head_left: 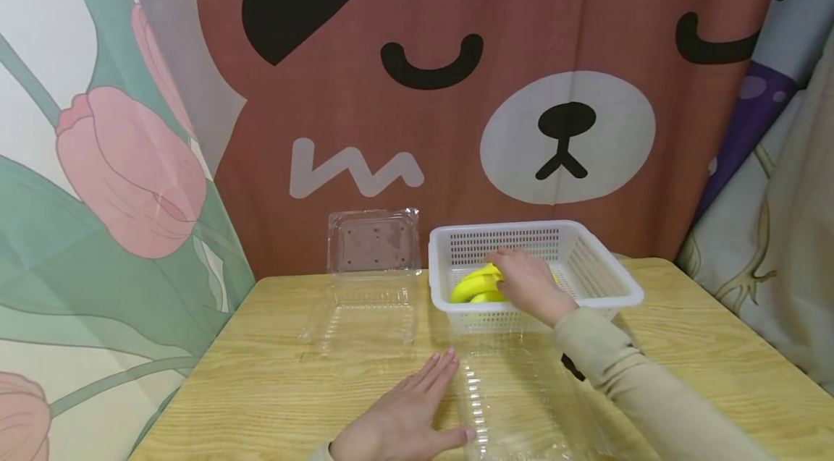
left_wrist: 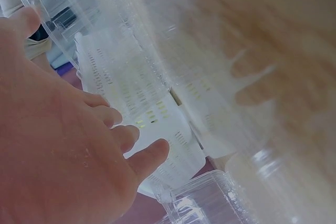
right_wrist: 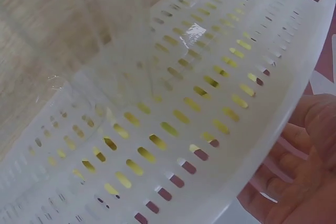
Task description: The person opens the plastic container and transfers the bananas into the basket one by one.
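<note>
In the head view my right hand (head_left: 526,283) reaches over the near rim of a white slotted basket (head_left: 635,296), its fingers over yellow bananas (head_left: 474,284). The right wrist view shows those fingers (right_wrist: 294,166) loosely bent beyond the basket's rim, with bananas seen as yellow patches through the slots. My left hand (head_left: 407,410) lies beside a clear plastic clamshell container (head_left: 515,396) in front of the basket. Its fingers are straight, with the thumb tip at the container's left edge. From the left wrist, the back of this hand (left_wrist: 68,124) appears close against the clear plastic.
A second clear clamshell container (head_left: 371,316) stands left of the basket, its lid (head_left: 373,244) raised upright. Everything rests on a wooden table (head_left: 260,367). Behind its far edge hangs a curtain (head_left: 456,135) with a bear print; a tulip-print curtain (head_left: 130,171) hangs at the left.
</note>
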Demonstrator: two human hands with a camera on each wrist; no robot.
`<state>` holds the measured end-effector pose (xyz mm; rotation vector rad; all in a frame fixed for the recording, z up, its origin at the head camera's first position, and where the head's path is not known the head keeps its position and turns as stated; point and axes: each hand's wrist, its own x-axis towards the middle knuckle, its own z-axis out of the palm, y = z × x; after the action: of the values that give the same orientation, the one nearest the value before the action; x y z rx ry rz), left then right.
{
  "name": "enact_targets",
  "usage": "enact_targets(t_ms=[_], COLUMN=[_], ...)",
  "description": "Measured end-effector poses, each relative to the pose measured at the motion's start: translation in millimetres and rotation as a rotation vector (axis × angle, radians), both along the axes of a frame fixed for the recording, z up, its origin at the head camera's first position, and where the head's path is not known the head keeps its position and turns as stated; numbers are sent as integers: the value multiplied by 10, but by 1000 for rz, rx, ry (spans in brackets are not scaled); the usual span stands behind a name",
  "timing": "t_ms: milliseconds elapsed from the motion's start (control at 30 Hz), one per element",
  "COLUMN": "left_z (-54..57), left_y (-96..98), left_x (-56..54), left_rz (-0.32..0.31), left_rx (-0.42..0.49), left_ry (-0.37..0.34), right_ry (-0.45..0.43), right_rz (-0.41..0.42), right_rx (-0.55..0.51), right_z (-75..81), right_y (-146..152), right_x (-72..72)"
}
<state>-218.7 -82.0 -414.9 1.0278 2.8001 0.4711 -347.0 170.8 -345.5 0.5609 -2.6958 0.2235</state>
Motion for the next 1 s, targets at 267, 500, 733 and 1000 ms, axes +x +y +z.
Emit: enact_targets(t_ms=[267,500,733,1000], left_z=[4,11,18,20], left_y=[0,4,-3,-9], left_x=[-8,2,-1,4], left_rz=[-10,-4,-20,-45], left_rx=[16,18,32,46], left_ry=[-19,-20,-8,20], right_ry=[-19,-26,-62,-47], right_rz=[-6,-18,-33,-3], right_rx=[-8,-25,-79,-133], right_z=[23,29,93,152], right_y=[16,29,18,4], right_x=[56,107,243,459])
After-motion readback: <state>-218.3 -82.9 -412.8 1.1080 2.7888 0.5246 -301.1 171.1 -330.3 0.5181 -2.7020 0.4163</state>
